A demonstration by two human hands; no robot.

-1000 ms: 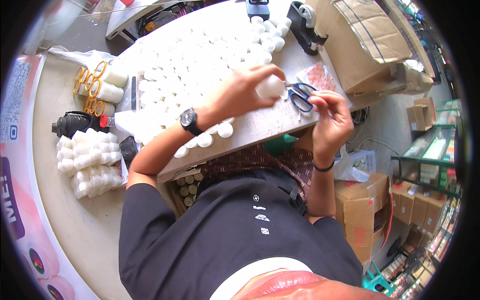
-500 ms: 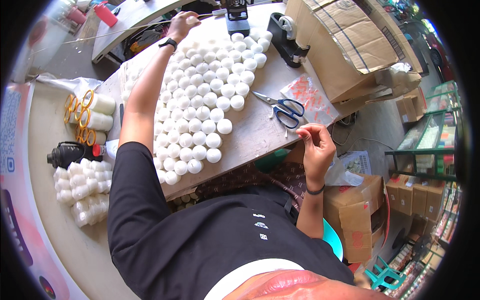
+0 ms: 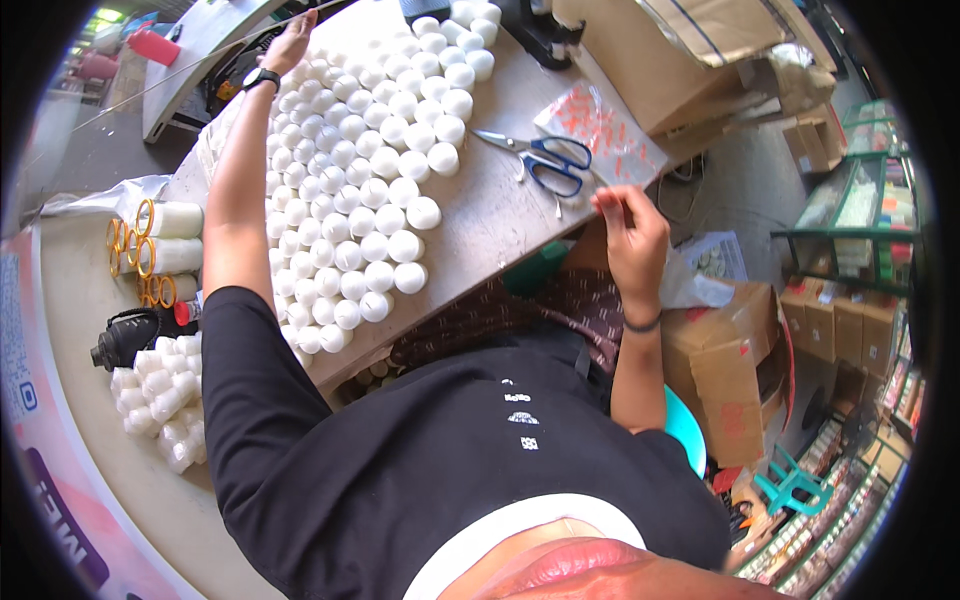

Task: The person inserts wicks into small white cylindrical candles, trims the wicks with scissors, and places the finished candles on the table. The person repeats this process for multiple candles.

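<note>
Dozens of white cylinders point(image 3: 375, 247) stood left of the scissors point(image 3: 526, 146). The left hand point(image 3: 290, 42), earlier gripping one beside the scissors, had moved well beyond, its hold unclear; the right hand point(image 3: 636, 235) pinched narrowly nearby.

Upper left, the left hand point(image 3: 290, 42) is hovering beside white cylinders point(image 3: 362, 222); right of centre, the right hand point(image 3: 637, 242) is hanging near scissors point(image 3: 523, 147).

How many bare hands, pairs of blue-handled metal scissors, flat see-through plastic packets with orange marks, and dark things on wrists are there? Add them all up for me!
Bare left hand and bare right hand: 2
Blue-handled metal scissors: 1
Flat see-through plastic packet with orange marks: 1
Round black-strapped watch and thin dark wristband: 2
Total: 6
</note>
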